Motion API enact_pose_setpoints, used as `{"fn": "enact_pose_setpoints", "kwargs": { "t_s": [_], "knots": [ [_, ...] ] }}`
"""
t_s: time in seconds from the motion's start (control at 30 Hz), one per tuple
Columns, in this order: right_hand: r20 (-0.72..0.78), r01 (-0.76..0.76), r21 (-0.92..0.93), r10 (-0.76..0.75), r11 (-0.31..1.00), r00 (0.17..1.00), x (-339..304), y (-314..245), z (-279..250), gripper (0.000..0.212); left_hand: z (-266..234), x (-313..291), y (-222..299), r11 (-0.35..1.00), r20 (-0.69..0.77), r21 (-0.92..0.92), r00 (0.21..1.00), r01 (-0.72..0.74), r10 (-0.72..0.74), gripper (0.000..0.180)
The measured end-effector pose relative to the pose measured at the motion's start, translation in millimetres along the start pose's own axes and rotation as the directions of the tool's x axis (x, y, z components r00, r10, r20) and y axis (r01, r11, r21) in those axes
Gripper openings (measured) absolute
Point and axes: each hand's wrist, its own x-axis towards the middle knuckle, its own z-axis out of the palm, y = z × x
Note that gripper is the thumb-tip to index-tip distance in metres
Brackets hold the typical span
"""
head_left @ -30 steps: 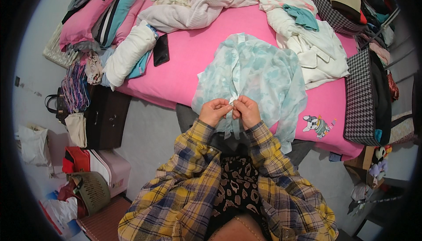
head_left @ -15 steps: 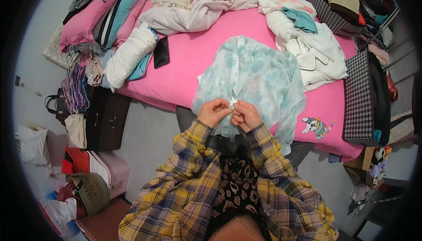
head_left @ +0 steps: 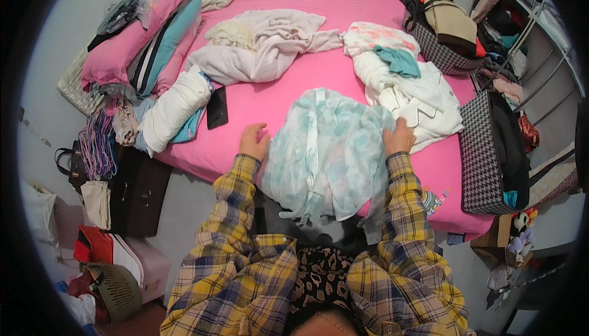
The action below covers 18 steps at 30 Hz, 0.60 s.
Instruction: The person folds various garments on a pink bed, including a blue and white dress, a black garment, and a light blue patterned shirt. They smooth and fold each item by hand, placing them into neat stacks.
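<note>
A sheer blouse (head_left: 334,152), white with pale blue-green patches, lies spread over the near edge of the pink bed, its button band (head_left: 313,152) running up the middle. My left hand (head_left: 253,141) is just off the blouse's left edge, fingers apart and holding nothing. At the opposite edge, my right hand (head_left: 400,137) has its thumb and fingers apart and touches or nearly touches the fabric. Part of the blouse's lower hem hangs over the bed's front.
White clothes (head_left: 423,106) lie right of the blouse, beside a houndstooth storage box (head_left: 485,158). A black phone (head_left: 217,108) rests near a white rolled bundle (head_left: 178,103) on the left. Farther back is a crumpled light knit garment (head_left: 264,60) on the pink sheet (head_left: 307,72).
Both hands have let go of the blouse's button band and moved apart to its two sides. The blouse now lies flatter, and the whole view has shifted, showing more of the bed's far end.
</note>
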Motion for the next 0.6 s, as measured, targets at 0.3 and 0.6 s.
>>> {"fn": "enact_pose_setpoints", "kwargs": {
  "t_s": [0.3, 0.6],
  "knots": [
    [0.398, -0.388, 0.917, -0.164, 0.092, 0.902, 30.7, -4.0, -82.9, 0.016, 11.6, 30.6, 68.0, 0.914, 0.099, 0.348, 0.978, -0.208, 0.185, 0.031],
    [0.194, 0.109, 0.961, -0.900, 0.254, 0.390, -86.7, -107.0, -148.5, 0.040, -32.1, -23.3, 184.2, 0.520, 0.520, -0.708, 0.851, 0.478, -0.075, 0.030]
  ]
}}
